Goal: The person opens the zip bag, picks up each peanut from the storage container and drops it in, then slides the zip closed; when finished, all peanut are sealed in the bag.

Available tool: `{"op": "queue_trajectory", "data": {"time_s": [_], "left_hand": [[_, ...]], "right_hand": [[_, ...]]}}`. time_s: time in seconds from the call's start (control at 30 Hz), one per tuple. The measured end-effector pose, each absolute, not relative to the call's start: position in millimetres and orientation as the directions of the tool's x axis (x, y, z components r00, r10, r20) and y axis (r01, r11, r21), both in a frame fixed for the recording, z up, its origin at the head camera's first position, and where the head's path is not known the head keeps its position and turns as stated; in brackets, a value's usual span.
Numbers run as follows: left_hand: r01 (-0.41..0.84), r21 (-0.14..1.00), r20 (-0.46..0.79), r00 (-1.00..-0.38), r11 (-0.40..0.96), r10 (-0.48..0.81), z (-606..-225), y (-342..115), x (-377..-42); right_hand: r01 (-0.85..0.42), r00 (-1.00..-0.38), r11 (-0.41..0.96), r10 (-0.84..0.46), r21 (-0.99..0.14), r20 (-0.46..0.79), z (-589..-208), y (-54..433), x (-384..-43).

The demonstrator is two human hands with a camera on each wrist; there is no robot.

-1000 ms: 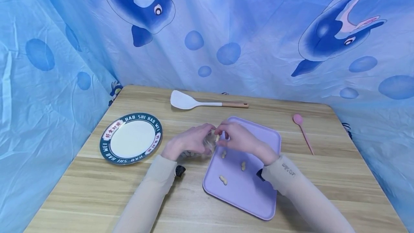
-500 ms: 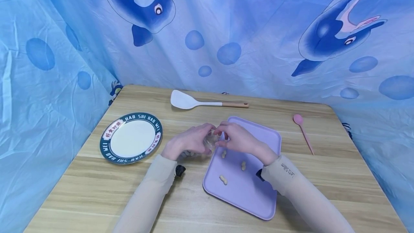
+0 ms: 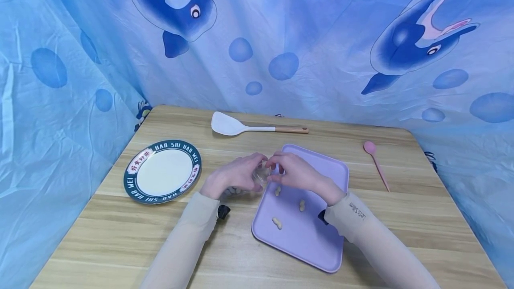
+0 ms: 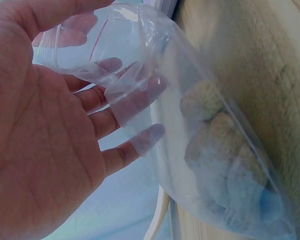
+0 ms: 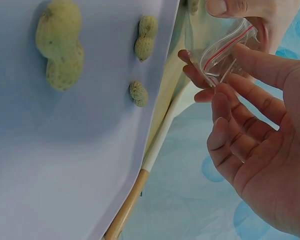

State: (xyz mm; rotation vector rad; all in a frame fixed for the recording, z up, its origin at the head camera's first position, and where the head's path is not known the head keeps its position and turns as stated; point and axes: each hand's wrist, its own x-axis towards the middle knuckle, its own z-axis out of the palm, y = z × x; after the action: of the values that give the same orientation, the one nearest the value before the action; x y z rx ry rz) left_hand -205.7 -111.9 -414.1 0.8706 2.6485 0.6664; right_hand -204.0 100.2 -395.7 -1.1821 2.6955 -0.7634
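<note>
A clear zip-top bag (image 3: 261, 174) is between my hands, over the left edge of the lilac tray (image 3: 315, 246). My left hand (image 3: 239, 174) holds the bag by its upper part, fingers showing through the film in the left wrist view. Several peanuts (image 4: 220, 145) sit low in the bag, near the wood. My right hand (image 3: 299, 171) pinches the bag's mouth by the red zip line (image 5: 227, 47), thumb and fingertips at its lip. Three peanuts lie on the tray: one near the front (image 3: 277, 223), one mid-tray (image 3: 302, 205), one by the left rim (image 3: 278, 191).
A white plate with a dark green lettered rim (image 3: 195, 171) lies on the left of the wooden table (image 3: 225, 258). At the back is a white spatula (image 3: 226, 124) with a wooden handle. A pink spoon (image 3: 370, 148) lies at the right. Blue dolphin-print sheeting (image 3: 321, 35) stands behind.
One second ago a peanut showed at my right fingertips by the bag's mouth; it no longer shows there. Both hands have stayed in nearly the same place.
</note>
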Motion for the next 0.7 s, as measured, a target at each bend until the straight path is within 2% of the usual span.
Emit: {"op": "queue_trajectory", "data": {"time_s": [0.37, 0.7], "left_hand": [[0.450, 0.532, -0.130, -0.793, 0.717, 0.595, -413.9, -113.1, -204.8], [0.438, 0.544, -0.130, -0.798, 0.715, 0.588, -412.9, -113.7, -203.8]], "right_hand": [[-0.654, -0.709, 0.574, -0.693, -0.494, 0.134, -396.2, 109.6, -208.4], [-0.607, -0.736, 0.594, -0.671, -0.529, 0.092, -409.6, 121.9, -220.0]]}}
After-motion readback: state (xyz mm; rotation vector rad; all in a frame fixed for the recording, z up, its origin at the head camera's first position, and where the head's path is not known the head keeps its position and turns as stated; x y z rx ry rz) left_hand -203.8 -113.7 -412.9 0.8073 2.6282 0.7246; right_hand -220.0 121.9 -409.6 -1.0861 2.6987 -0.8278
